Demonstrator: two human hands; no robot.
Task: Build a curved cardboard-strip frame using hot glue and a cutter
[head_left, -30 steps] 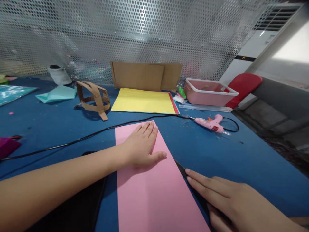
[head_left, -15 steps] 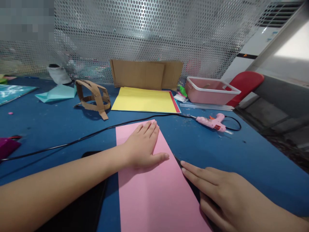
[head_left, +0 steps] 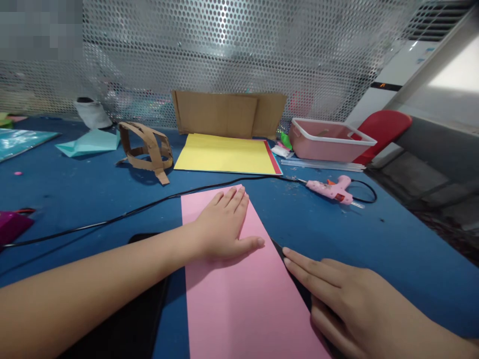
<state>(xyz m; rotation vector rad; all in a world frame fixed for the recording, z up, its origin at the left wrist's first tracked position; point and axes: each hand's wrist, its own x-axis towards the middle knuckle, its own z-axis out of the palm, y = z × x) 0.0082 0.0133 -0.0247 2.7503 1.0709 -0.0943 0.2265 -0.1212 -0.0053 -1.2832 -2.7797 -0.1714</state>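
A long pink sheet of paper (head_left: pixel 232 309) runs from the near edge of view toward the middle of the blue table. My left hand (head_left: pixel 224 224) lies flat on its far part, fingers together and thumb out to the right. Just beyond the sheet's right edge is my right hand (head_left: pixel 348 294), its index and middle fingers stretched forward, the other fingers bent below. Its fingertips rest on a dark flat strip (head_left: pixel 299 284) showing along the paper's edge. The right thumb is hidden. Left of the paper, partly under my left forearm, lies a black flat thing (head_left: pixel 138 309) with rounded corners.
A black cord (head_left: pixel 149 204) crosses behind the paper to a pink glue gun (head_left: pixel 333 189). Farther back are a cardboard frame (head_left: pixel 149 149), yellow sheets (head_left: pixel 226 154), cardboard pieces (head_left: pixel 220 114), clear glue sticks (head_left: pixel 325 165) and a pink basket (head_left: pixel 329 144). A perforated silvery screen (head_left: pixel 224 55) stands behind.
The whole view has shifted very slightly. Both hands keep their places against the pink paper, and nothing has been picked up or let go.
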